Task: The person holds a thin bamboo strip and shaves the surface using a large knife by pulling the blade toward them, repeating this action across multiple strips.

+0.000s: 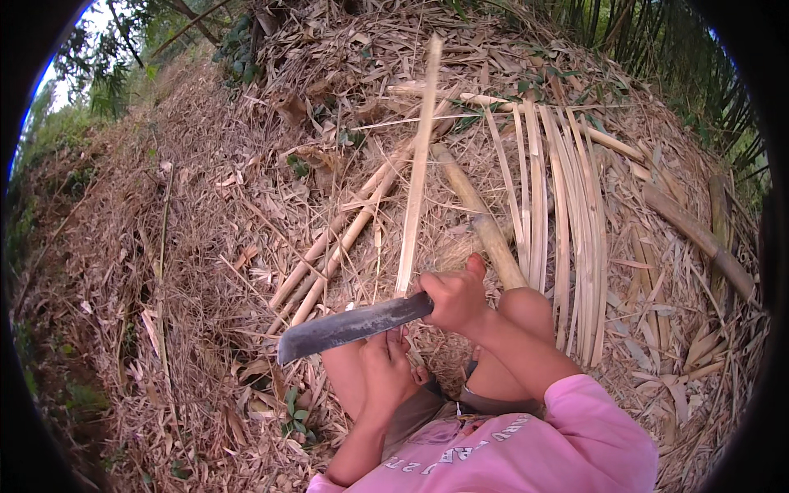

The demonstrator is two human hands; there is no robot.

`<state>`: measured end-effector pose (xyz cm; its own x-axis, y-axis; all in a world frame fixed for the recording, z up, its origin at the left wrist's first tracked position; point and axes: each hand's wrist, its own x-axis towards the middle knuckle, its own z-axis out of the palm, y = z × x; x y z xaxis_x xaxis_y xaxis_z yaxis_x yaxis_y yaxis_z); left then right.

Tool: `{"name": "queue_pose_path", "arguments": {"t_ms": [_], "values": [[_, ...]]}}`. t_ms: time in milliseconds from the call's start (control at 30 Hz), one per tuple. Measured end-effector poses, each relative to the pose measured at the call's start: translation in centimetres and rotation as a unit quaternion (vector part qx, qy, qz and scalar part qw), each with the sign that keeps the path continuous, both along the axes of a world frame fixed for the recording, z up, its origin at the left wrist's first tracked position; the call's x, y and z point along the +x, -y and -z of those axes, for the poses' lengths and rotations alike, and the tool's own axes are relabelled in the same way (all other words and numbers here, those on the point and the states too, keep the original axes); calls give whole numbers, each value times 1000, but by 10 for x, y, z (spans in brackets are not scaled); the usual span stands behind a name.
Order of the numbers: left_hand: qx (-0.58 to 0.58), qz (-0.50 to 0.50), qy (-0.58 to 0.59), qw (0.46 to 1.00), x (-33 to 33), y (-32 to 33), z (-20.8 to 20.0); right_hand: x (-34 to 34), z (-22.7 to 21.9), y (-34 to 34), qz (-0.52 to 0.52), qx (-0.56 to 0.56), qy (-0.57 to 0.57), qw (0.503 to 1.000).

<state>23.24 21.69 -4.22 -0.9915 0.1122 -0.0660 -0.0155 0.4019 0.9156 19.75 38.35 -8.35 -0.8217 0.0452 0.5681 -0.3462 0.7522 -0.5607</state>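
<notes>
Dry leaf litter (197,222) covers the ground I look down on, with green stalks (637,53) at 1 o'clock along the far edge. The relation I judge any coming move to turn on is the crossing of blade and strip: the broad knife (353,327) lies across the near end of the pale strip (420,164), almost square to it in my view. My right hand (454,297) is closed firmly round the knife's handle, thumb up, and the blade runs from it toward 8 or 9 o'clock. My left hand (386,367) sits just below the blade with fingers curled; the steel hides what they meet, so I cannot tell whether they have hold of the strip. The strip's visible near end is just beside the right hand, at 9 to 10 o'clock from it, and the right looks the nearer hand. From the left hand the strip lies at 12 o'clock. Its long axis runs away from me, the far tip pointing just past 12.
</notes>
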Motion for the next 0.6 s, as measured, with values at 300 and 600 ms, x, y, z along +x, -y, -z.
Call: {"name": "queue_pose_path", "arguments": {"t_ms": [300, 600], "values": [[-34, 45, -30, 998, 7, -2, -17, -9, -9, -45, 28, 72, -39, 996], [34, 5, -7, 999, -5, -15, 4, 25, -16, -16, 23, 125, 92, 988]]}}
